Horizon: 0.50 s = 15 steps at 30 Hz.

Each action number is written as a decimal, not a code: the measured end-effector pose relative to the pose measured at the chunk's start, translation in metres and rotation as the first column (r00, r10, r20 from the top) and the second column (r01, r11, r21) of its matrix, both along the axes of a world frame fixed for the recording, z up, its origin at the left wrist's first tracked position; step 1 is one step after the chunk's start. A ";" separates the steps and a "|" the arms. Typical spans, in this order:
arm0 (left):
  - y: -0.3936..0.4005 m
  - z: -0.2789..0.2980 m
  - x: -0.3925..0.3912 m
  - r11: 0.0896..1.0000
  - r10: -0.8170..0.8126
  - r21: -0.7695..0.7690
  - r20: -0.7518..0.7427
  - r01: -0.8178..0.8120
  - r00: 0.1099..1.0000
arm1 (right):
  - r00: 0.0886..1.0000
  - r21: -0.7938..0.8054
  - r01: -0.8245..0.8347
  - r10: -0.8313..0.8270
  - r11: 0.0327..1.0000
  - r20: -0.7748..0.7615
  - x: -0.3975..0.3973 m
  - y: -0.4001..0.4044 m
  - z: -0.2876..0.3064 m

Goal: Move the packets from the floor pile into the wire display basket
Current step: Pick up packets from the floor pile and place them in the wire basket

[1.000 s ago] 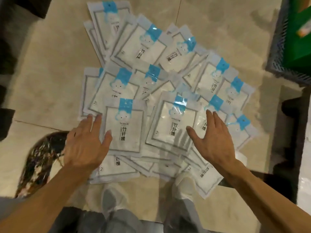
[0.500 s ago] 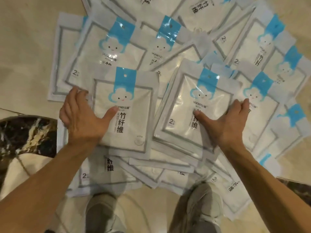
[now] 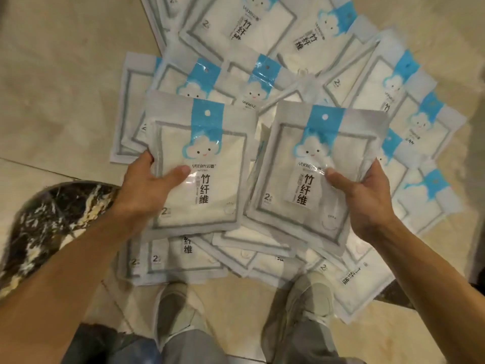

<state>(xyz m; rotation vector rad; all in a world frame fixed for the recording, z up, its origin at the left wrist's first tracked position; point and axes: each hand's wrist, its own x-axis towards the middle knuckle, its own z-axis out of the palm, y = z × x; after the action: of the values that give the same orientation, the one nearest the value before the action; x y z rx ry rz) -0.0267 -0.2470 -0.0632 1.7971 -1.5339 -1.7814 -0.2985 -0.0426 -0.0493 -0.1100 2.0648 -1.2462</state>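
Lifting now: left hand (image 3: 147,187) & right hand (image 3: 364,198) each pinch one packet (image 3: 199,164) (image 3: 315,174), flat on pile (image 3: 262,74) 0.5 s ago, so basket carry comes next.

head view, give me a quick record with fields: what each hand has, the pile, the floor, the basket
left hand: left hand grips left packet, thumb on its front
right hand: right hand grips right packet, thumb on its front
pile: pile of packets spread overlapping on the floor, cloud print and blue tab on each
floor: beige tiled floor with a dark marbled inlay
feet: shoes at the pile's near edge
basket: not in view
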 end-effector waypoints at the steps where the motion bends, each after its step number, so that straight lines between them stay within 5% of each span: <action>1: 0.000 0.012 0.002 1.000 -0.003 0.018 -0.021 0.004 1.000 | 1.000 0.005 -0.009 0.009 1.000 0.030 0.000 -0.001 0.013; 8: -0.016 0.138 0.020 0.990 0.090 0.119 -0.141 -0.073 0.986 | 0.975 -0.044 -0.069 0.077 0.997 0.207 -0.010 -0.023 0.153; 15: -0.038 0.338 0.039 0.973 0.216 0.135 -0.245 -0.187 0.945 | 0.931 -0.096 -0.203 0.223 0.974 0.289 -0.011 -0.068 0.361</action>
<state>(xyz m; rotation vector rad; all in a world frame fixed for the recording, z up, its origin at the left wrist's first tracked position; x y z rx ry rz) 0.0127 -0.2853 0.2751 1.6214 -1.1313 -1.9393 -0.3091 -0.1105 0.3116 -0.1615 1.7043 -1.1205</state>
